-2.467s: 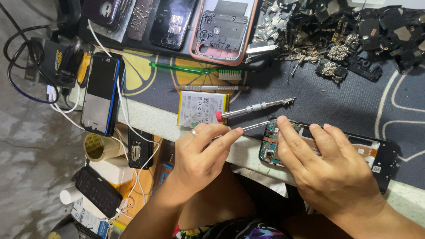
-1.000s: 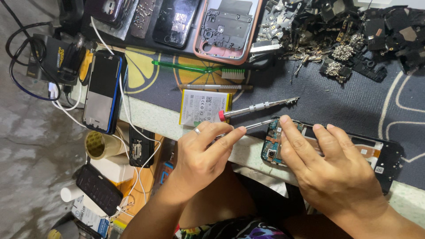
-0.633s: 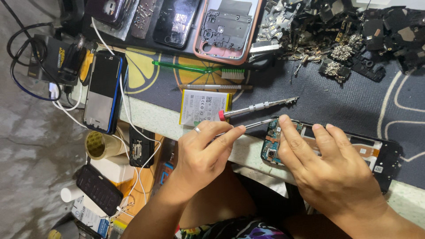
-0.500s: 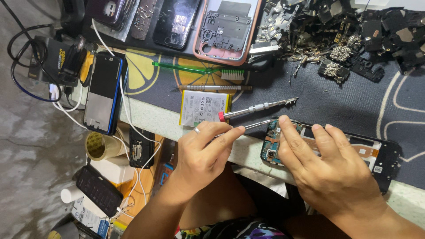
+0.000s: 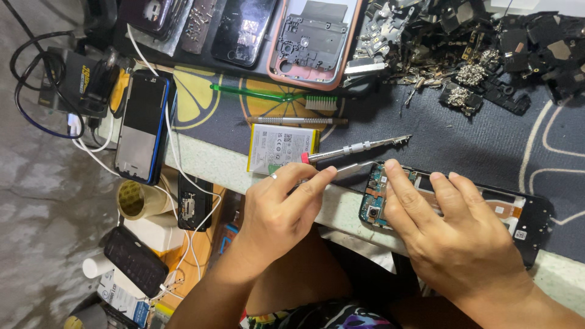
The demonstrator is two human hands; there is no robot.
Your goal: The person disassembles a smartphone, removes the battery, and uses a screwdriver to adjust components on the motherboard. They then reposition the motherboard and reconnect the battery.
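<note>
Beside white battery (image 5: 282, 148) — left fingers (image 5: 308, 183) pinching tweezers (image 5: 350, 170), right fingers (image 5: 420, 195) flat on opened phone (image 5: 506, 210).

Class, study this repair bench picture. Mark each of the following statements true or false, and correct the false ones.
1. The left hand holds a slim metal tool. True.
2. The right hand rests on an opened phone. True.
3. The green brush lies in the right hand. False: it lies on the mat, untouched.
4. The white battery sits inside the opened phone. False: it lies apart, near the red-capped screwdriver.
</note>
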